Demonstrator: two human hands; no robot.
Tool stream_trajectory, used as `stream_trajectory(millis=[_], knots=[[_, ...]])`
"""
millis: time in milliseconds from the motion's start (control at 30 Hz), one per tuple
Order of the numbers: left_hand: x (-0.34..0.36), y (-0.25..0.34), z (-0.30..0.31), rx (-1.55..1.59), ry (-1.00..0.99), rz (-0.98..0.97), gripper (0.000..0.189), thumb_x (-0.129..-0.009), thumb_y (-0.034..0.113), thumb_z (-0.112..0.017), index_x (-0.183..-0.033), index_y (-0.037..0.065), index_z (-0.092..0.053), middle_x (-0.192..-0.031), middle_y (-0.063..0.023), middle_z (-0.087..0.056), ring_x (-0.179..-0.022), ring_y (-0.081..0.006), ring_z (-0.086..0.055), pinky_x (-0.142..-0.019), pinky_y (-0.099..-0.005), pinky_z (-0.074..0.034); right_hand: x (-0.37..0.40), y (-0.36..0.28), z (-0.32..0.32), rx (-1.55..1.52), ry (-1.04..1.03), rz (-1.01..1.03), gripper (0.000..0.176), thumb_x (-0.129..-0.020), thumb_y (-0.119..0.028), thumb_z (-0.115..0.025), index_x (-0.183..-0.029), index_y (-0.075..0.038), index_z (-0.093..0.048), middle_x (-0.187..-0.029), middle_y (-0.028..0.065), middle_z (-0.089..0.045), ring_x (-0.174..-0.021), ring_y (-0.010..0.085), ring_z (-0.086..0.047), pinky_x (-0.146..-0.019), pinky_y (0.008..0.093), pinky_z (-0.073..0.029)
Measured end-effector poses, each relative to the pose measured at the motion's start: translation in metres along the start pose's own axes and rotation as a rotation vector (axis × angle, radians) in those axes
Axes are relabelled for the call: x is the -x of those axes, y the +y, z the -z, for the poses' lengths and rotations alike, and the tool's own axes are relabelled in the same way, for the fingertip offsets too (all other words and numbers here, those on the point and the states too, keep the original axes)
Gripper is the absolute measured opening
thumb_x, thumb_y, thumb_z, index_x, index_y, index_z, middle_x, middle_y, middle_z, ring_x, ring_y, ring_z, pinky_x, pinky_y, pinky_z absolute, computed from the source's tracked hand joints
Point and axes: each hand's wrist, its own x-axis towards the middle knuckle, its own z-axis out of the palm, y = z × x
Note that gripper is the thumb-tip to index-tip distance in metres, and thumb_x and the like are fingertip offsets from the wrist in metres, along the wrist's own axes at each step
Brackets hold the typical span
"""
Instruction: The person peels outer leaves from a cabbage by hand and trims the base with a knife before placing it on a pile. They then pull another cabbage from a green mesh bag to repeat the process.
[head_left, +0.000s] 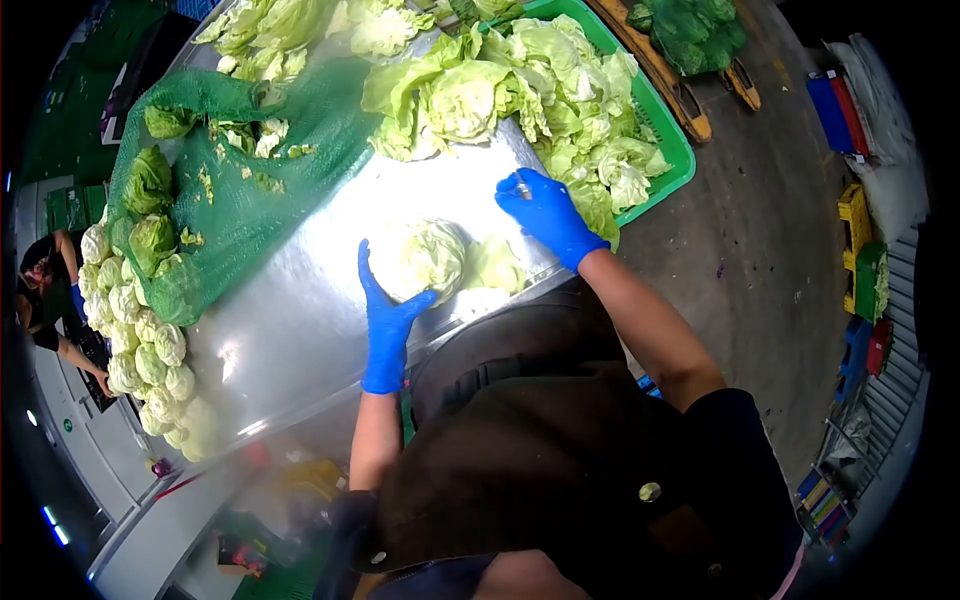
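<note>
Lettuce head: here it sits, a pale round lettuce head (432, 258) on the metal table (300, 335), close to the near edge and towards the right corner. Glare washes out its left side.
Which way it points: it's a near ball, so no clear long axis, and I can't make out where the stem end faces.
Left hand: the left hand (388, 318), gloved in blue, is spread and cupped at the head's near-left side, thumb on the near side; some fingers are hidden.
Right hand: over by the table's right edge, the right hand (542, 212) has its fingers curled in. Something glints there, too small to name.
Loose leaf: a flat pale leaf (497, 266) lies just right of the head, along the near edge.
Crate: at the right edge, a green crate (684, 165) brims with loose leaves, hiding its floor.
Net: a green net (255, 235) sprawls across the left part with greener heads (150, 182); inside or on top, I can't tell.
Left edge: pale heads (150, 345) crowd it, smearing into haze at the near-left corner.
Beyond: another person (45, 265) shows only partly, in shadow.
</note>
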Motion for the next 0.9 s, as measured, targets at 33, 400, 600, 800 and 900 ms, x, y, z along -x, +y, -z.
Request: stream_trajectory(millis=[33, 400, 600, 800, 900], knots=[[0.002, 0.002, 0.0, 0.014, -0.024, -0.004, 0.12, -0.06, 0.002, -0.086, -0.154, 0.016, -0.013, -0.145, -0.0146, -0.036, -0.131, -0.0283, -0.042, -0.109, -0.0405, -0.04, 0.004, -0.019, -0.008, -0.031, -0.118, -0.116, 0.044, -0.086, -0.034, -0.071, -0.113, -0.001, -0.062, -0.098, 0.014, -0.068, -0.071, 0.0178, -0.065, -0.06, 0.0305, -0.053], [-0.002, -0.023, 0.019, 0.283, 0.062, -0.007, 0.112, -0.06, 0.007, -0.081, -0.153, 0.009, -0.019, -0.145, -0.0133, -0.039, -0.132, -0.0279, -0.043, -0.108, -0.04, -0.041, 0.003, 0.048, -0.04, 0.075, -0.148, 0.01, 0.026, -0.089, -0.028, -0.062, -0.091, -0.002, -0.065, -0.081, 0.0156, -0.067, -0.072, 0.0264, -0.066, -0.066, 0.0364, -0.05], [-0.021, 0.014, 0.004, -0.308, -0.14, -0.228, 0.118, -0.053, 0.02, -0.092, -0.151, 0.006, -0.026, -0.15, -0.0154, -0.034, -0.137, -0.0296, -0.036, -0.113, -0.0405, -0.034, 0.003, -0.031, -0.027, 0.082, -0.042, 0.358, 0.039, -0.09, -0.023, -0.068, -0.126, -0.011, -0.061, -0.112, 0.0101, -0.067, -0.094, 0.013, -0.063, -0.083, 0.0293, -0.051], [-0.017, 0.043, -0.021, -0.672, -0.064, -0.371, 0.116, -0.055, 0.014, -0.088, -0.152, 0.008, -0.024, -0.157, -0.0196, -0.019, -0.144, -0.0351, -0.025, -0.114, -0.044, -0.031, -0.01, -0.031, -0.021, 0.095, -0.231, 0.281, 0.05, -0.084, -0.025, -0.075, -0.128, -0.008, -0.059, -0.123, 0.0095, -0.064, -0.106, 0.0167, -0.062, -0.09, 0.0311, -0.049], [-0.011, 0.0, -0.018, 0.014, -0.084, -0.082, 0.111, -0.065, 0.006, -0.077, -0.155, 0.006, -0.01, -0.159, -0.0158, -0.015, -0.145, -0.0308, -0.022, -0.117, -0.0425, -0.024, 0.007, -0.029, -0.025, 0.092, -0.029, 0.216, 0.043, -0.083, -0.024, -0.077, -0.119, -0.004, -0.062, -0.115, 0.0094, -0.066, -0.104, 0.0154, -0.061, -0.09, 0.0301, -0.048]])
